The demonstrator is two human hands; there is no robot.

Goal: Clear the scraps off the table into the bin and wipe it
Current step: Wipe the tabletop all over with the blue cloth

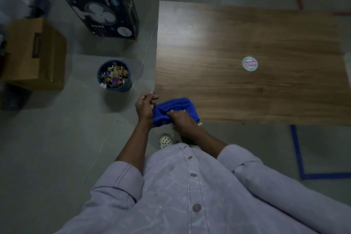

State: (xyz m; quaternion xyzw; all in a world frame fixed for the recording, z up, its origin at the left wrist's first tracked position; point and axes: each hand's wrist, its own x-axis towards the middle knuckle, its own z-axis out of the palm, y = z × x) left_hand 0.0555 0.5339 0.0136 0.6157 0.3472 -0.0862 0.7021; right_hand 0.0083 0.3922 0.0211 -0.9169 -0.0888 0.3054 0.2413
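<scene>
Where the near left corner of the wooden table (247,47) sits just below the frame's centre, a bunched blue cloth (171,109) lies partly on the tabletop and partly over its edge. The right hand (181,119) presses down on the cloth with its fingers curled into the fabric, gripping it. The left hand (145,105) is just left of the cloth, touching its side, with fingers loosely curled and the thumb pinched against them; whether it holds anything small I cannot tell. Both sleeves (117,182) of a pale lilac shirt are rolled to the elbow.

The bin (114,76), dark blue and round, stands on the grey floor left of the table, left of centre in the frame, filled with crumpled scraps (114,74) of paper and wrappers. A round sticker (250,63) lies flat on the tabletop at right of centre. A fan box (100,4) stands in the upper left, and a cardboard box (34,53) at the left edge.
</scene>
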